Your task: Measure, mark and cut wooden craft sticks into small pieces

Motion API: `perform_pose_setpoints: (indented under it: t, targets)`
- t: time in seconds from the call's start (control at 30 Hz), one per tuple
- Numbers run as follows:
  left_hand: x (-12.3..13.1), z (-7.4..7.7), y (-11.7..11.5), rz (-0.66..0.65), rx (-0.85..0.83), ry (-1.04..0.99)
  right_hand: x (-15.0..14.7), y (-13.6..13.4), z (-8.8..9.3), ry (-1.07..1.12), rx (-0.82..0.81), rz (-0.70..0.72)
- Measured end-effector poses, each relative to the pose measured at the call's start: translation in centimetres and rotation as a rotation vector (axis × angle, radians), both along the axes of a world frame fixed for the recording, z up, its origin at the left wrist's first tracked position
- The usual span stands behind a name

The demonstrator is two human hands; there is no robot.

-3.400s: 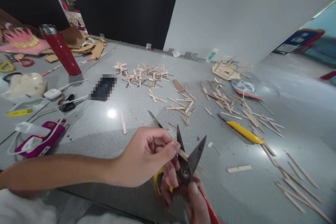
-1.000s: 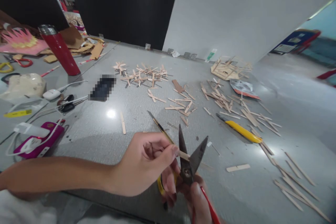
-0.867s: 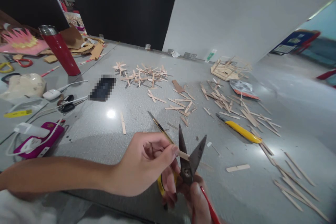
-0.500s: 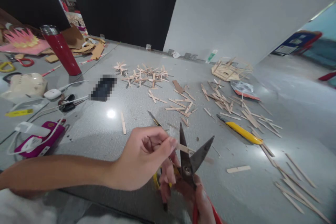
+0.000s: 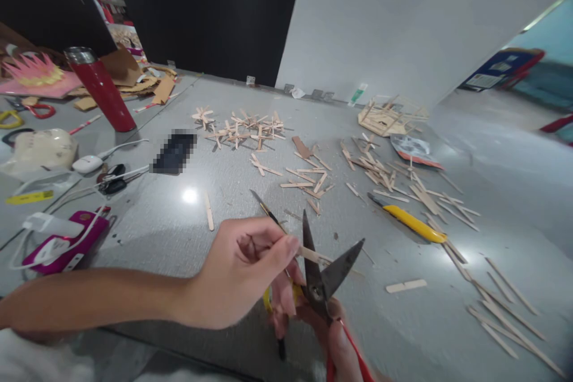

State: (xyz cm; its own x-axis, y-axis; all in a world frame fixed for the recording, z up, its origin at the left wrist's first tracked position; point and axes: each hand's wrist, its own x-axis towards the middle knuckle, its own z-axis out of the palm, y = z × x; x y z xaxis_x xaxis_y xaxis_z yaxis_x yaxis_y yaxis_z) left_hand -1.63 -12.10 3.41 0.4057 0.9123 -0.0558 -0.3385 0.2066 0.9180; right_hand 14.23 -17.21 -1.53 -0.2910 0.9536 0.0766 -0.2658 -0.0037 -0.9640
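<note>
My left hand (image 5: pixel 244 271) pinches a thin wooden stick (image 5: pixel 313 255) between thumb and fingertips, low in the middle of the view. The stick's free end lies between the open blades of a pair of scissors (image 5: pixel 323 270). My right hand (image 5: pixel 333 337), at the bottom edge, grips the scissors by their red and yellow handles; much of that hand is hidden behind my left hand. A thin brush or pen (image 5: pixel 265 209) lies on the grey table (image 5: pixel 147 227) just beyond my left hand.
Loose wooden sticks (image 5: pixel 385 176) and cut pieces (image 5: pixel 242 127) litter the table. A yellow utility knife (image 5: pixel 414 224) lies to the right, a stick frame (image 5: pixel 389 116) at the back. A red flask (image 5: pixel 101 89), a mouse (image 5: pixel 87 162) and a pink device (image 5: pixel 62 242) sit left.
The scissor blades have opened wider and the stick now reaches further between them. Both hands stay in nearly the same place.
</note>
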Motion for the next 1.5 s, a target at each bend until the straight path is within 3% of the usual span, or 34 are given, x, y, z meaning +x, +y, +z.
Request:
perform_pose_setpoints:
  t: [0.1,0.4,0.63,0.8,0.97,1.07,1.13,1.2,1.3,1.37,1.43,1.47,1.5]
  targets:
    - [0.2,-0.3,-0.1,-0.027,-0.041,0.024,0.1,0.1,0.3,-0.009,0.036,-0.036]
    - [0.2,-0.4,-0.5,-0.021,-0.015,0.108,0.3,0.8,0.0,-0.048,0.200,0.030]
    - [0.4,-0.4,-0.4,-0.021,-0.004,0.087,0.4,0.4,0.0,-0.183,0.128,-0.064]
    - [0.3,-0.2,0.1,0.049,0.057,0.056,0.9,0.4,-0.5,-0.158,0.073,-0.049]
    - [-0.6,0.9,0.5,0.288,0.351,0.149,2.7,0.7,-1.7,-0.176,-0.023,-0.142]
    - [-1.4,0.6,0.7,0.399,0.618,0.305,3.7,1.7,-1.6,-0.130,-0.005,-0.199]
    - [-2.1,-0.3,1.0,0.446,0.892,0.494,4.0,2.4,-1.0,-0.091,0.058,-0.230]
    - [-2.4,-1.7,1.2,0.420,1.271,0.641,4.2,3.0,-0.3,-0.037,0.124,-0.269]
    - [-2.2,-3.6,0.7,0.421,1.766,0.669,4.5,3.5,0.3,-0.050,0.145,-0.367]
    - [-1.7,-4.4,0.0,0.455,1.765,0.741,4.6,3.6,0.4,-0.140,0.127,-0.438]
    - [-1.2,-4.8,-0.5,0.491,1.530,0.867,4.6,3.9,0.4,-0.248,0.092,-0.456]
    - [-1.0,-5.0,-0.5,0.499,1.566,0.847,4.5,4.0,0.5,-0.285,0.079,-0.457]
    - [-1.0,-5.3,-0.4,0.538,1.747,0.740,4.4,4.1,0.6,-0.313,0.071,-0.464]
